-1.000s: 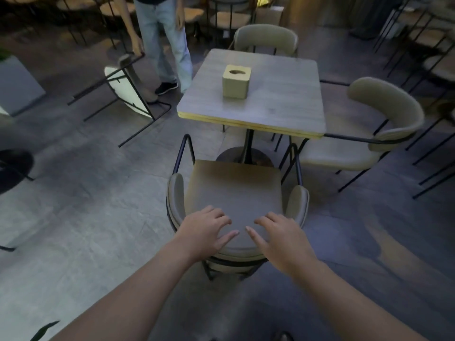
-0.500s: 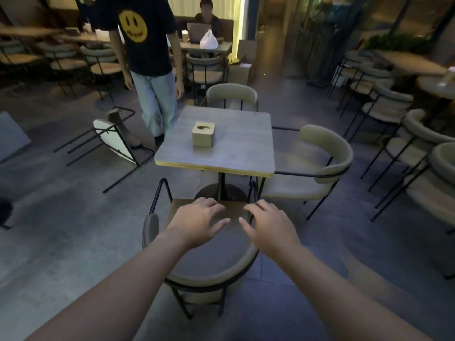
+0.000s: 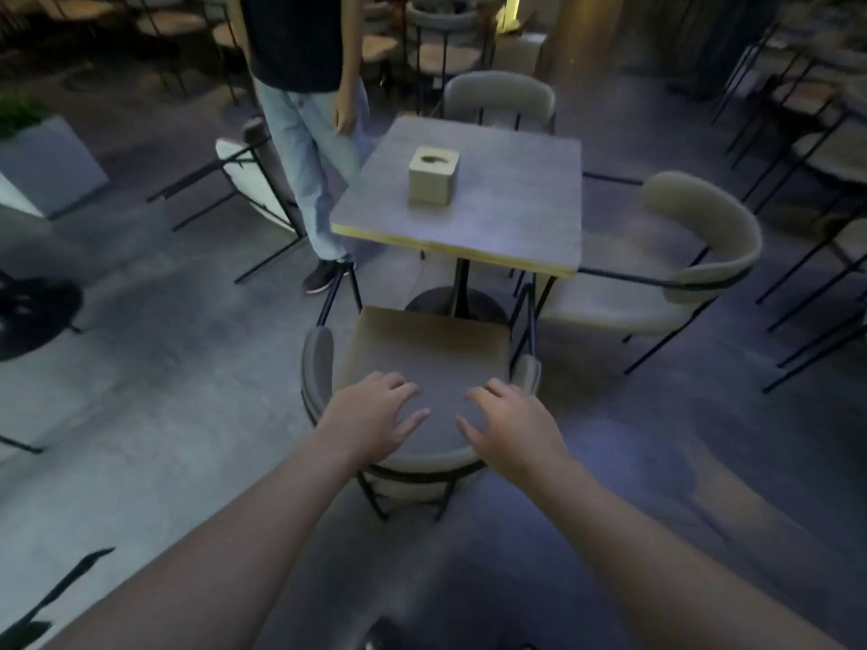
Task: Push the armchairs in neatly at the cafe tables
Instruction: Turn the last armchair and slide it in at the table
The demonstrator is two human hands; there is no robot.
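**Hands set on the near armchair's backrest, ahead of the push toward the table**

Lower centre of the frame: the left hand and right hand lie side by side, palms down, on the curved top of the backrest of the grey-beige upholstered armchair with a black metal frame. Fingers are loosely spread and slightly curled over the padding; neither hand is closed around anything, and the thumbs point toward each other across a small gap. The chair's seat faces away from the viewer, its front edge near the dark round table base, short of the tabletop's near edge, so the chair stands not yet tucked in.

Centre of the frame: the square grey-topped cafe table with a pale yellow edge carries a small beige cube-shaped tissue box. A second beige armchair sits at the table's right side, angled outward; a third stands at the far side. A standing person in light jeans is just beside the table's left corner, with an overturned chair behind.

Judged step: contact made, push about to begin. The next move calls for even forward pressure from both palms, keeping the chair square to the table edge and its arms clear of the neighbouring armchair's front legs
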